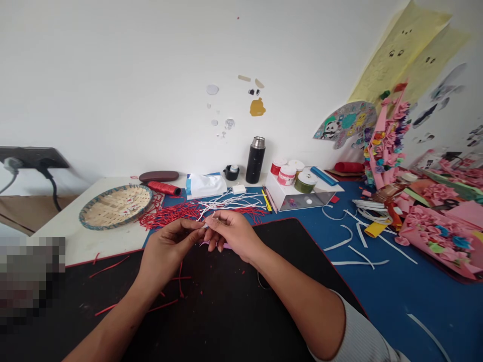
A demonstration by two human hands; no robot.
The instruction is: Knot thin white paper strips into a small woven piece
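Note:
My left hand (169, 246) and my right hand (234, 234) meet above the black mat (226, 322), fingertips nearly touching. Both are pinched on a small white piece (206, 225), mostly covered by the fingers, so its kind does not show. A pinkish-purple strip (227, 246) shows below the right fingers. Just behind the hands lie white cords (234, 202) over a heap of red cords (169, 215). Several cut red cord pieces (109, 267) are scattered on the mat near my left forearm.
A woven basket (116, 207) and red thread spool (164, 188) stand at the left. Behind are a black thermos (255, 161), tissues (207, 185) and a white box (277, 193) bearing jars. Pink paper flowers (433, 234) and white strips (358, 256) lie at the right.

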